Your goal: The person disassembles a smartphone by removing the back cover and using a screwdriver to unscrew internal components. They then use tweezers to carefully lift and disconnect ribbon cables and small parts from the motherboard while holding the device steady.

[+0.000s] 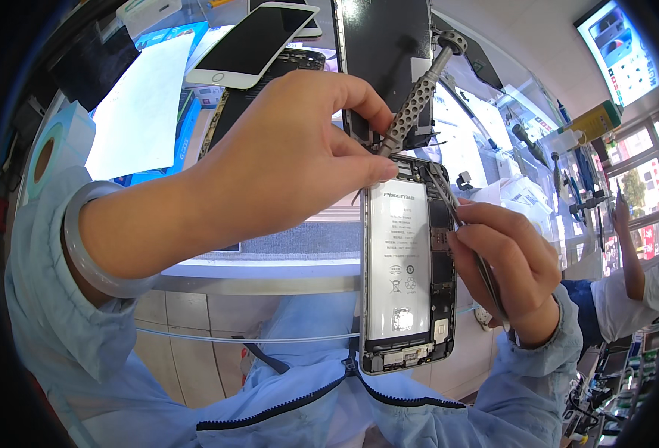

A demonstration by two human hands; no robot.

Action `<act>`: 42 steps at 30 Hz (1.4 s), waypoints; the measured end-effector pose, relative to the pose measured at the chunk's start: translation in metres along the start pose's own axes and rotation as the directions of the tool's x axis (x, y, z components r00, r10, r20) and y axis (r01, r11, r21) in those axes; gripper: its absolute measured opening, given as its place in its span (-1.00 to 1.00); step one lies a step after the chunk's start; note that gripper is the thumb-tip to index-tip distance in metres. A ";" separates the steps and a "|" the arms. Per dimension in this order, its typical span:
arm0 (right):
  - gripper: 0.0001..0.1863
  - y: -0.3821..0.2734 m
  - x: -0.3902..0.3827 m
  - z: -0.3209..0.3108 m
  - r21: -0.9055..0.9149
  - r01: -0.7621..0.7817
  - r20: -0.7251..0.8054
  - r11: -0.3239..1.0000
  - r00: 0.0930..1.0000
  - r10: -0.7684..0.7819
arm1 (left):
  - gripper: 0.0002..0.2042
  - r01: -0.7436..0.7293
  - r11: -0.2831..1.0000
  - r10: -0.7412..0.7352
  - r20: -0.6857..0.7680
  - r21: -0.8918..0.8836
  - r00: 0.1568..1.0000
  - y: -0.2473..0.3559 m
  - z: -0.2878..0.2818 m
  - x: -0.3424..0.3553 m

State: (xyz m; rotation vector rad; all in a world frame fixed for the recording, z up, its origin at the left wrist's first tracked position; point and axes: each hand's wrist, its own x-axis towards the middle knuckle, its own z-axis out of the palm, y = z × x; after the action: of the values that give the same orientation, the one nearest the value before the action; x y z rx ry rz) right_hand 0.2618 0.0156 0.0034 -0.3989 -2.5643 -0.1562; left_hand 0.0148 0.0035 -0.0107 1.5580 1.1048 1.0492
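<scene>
An opened smartphone point(439, 284) with its inner parts bare extends toward me past the bench edge. A white printed battery point(398, 261) fills much of its frame. My left hand point(292, 142) reaches over from the left, closed in a pinch at the lower end of a screwdriver point(417, 104) with a perforated metal handle. The screwdriver slants up to the right; its tip is hidden by my fingers near the phone's top. My right hand point(505, 261) grips metal tweezers point(487, 280), their points at the phone's upper right part. Beyond the phone stands a dark screen panel point(381, 52).
A white-framed phone point(251, 46) lies at the far left near white paper point(139, 101) and a label roll point(54, 149). A yellow-brown bottle point(597, 119) and tools stand at the right. Another person point(635, 299) is farther right, below a wall screen point(617, 48).
</scene>
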 end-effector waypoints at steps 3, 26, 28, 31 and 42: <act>-0.77 -0.001 -0.004 0.002 -0.067 0.044 0.016 0.997 0.999 -0.043 | -0.69 0.011 1.000 -0.011 0.003 -0.007 1.000 0.000 0.000 0.000; -0.84 0.009 0.002 0.007 -0.228 0.364 0.082 0.903 0.931 -0.355 | -0.70 0.001 1.000 -0.001 0.015 -0.023 1.000 0.000 0.000 0.001; -0.84 0.010 0.004 0.008 -0.240 0.391 0.091 0.889 0.920 -0.380 | -0.69 0.011 1.000 -0.011 0.014 -0.023 1.000 0.000 -0.001 0.001; -0.84 0.007 0.006 0.006 -0.215 0.388 0.116 0.896 0.921 -0.371 | -0.69 0.008 1.000 -0.008 0.013 -0.023 1.000 0.000 0.000 0.000; -0.81 0.011 0.007 0.002 -0.258 0.407 0.133 0.876 0.913 -0.385 | -0.70 0.003 1.000 -0.003 0.021 -0.031 1.000 0.001 0.000 0.001</act>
State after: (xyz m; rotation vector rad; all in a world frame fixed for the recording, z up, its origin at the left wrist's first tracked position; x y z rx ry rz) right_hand 0.2589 0.0282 0.0052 0.0316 -2.6775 -0.6732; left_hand 0.0149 0.0044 -0.0100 1.5389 1.0718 1.0413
